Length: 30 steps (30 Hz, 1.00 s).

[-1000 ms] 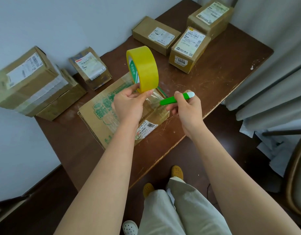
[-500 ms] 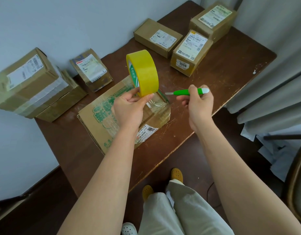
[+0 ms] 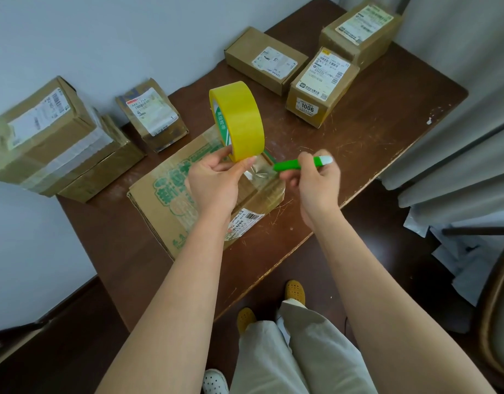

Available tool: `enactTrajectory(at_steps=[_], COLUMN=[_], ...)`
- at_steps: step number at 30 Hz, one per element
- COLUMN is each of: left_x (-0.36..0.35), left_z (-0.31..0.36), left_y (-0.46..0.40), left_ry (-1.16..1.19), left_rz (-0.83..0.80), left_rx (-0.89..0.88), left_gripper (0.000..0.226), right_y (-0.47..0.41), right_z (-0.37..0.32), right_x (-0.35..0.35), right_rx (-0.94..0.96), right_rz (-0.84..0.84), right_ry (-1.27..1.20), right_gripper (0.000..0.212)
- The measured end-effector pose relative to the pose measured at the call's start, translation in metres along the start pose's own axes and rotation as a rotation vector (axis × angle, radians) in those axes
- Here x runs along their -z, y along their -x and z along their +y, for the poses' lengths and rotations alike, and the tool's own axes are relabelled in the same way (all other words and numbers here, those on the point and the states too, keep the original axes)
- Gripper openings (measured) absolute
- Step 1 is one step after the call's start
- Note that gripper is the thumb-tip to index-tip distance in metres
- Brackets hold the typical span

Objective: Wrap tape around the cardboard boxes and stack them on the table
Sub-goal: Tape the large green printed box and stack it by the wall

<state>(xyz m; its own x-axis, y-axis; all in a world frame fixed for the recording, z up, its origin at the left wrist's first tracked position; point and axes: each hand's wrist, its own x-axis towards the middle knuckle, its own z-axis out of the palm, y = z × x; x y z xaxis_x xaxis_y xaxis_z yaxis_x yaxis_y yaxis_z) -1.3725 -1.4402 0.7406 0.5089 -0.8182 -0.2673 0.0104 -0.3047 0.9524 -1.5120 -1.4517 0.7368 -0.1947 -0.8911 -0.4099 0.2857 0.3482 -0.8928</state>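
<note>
My left hand [image 3: 216, 183] grips a yellow tape roll [image 3: 239, 120], held upright above a flat cardboard box with green print [image 3: 162, 194]. A clear strip of tape [image 3: 259, 173] runs from the roll down to the box's right end. My right hand [image 3: 316, 183] holds a green utility knife [image 3: 296, 164], its tip at the stretched tape. The box lies near the front edge of the brown table [image 3: 358, 143].
Two taped boxes [image 3: 46, 137] are stacked at the left by the wall, with a small labelled box [image 3: 152, 115] beside them. Three more labelled boxes [image 3: 321, 86] sit at the back right. Curtains [image 3: 458, 137] hang to the right, and a chair [image 3: 500, 308] stands at the lower right.
My right hand had pulled away to the right with the knife, then came back in, so the knife tip is at the tape strip again. The left hand and roll stayed nearly still.
</note>
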Motion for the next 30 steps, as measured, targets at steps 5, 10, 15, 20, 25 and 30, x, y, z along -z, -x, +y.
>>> enactTrajectory(at_steps=[5, 10, 15, 20, 25, 30], left_x=[0.000, -0.001, -0.002, -0.002, -0.001, 0.000], left_z=[0.002, 0.001, 0.000, -0.001, -0.002, -0.002], left_y=[0.001, 0.001, 0.000, -0.001, -0.002, -0.001], left_ry=[0.004, 0.004, -0.002, -0.007, -0.007, 0.006], left_rz=[0.006, 0.010, 0.019, 0.017, 0.011, 0.007], left_rx=[0.018, 0.015, -0.005, -0.031, -0.025, -0.011], left_gripper=[0.040, 0.043, 0.043, 0.043, 0.043, 0.044], right_y=[-0.014, -0.011, 0.001, 0.002, -0.003, -0.026], right_z=[-0.010, -0.004, 0.000, 0.004, 0.006, -0.014], right_x=[0.017, 0.024, 0.006, -0.001, -0.003, 0.013], right_rx=[0.033, -0.060, 0.001, 0.033, 0.092, 0.096], right_rz=[0.183, 0.114, -0.087, -0.105, -0.057, 0.149], right_ry=[-0.104, -0.067, 0.067, 0.094, 0.083, -0.124], right_gripper=[0.015, 0.016, 0.025, 0.022, 0.024, 0.024])
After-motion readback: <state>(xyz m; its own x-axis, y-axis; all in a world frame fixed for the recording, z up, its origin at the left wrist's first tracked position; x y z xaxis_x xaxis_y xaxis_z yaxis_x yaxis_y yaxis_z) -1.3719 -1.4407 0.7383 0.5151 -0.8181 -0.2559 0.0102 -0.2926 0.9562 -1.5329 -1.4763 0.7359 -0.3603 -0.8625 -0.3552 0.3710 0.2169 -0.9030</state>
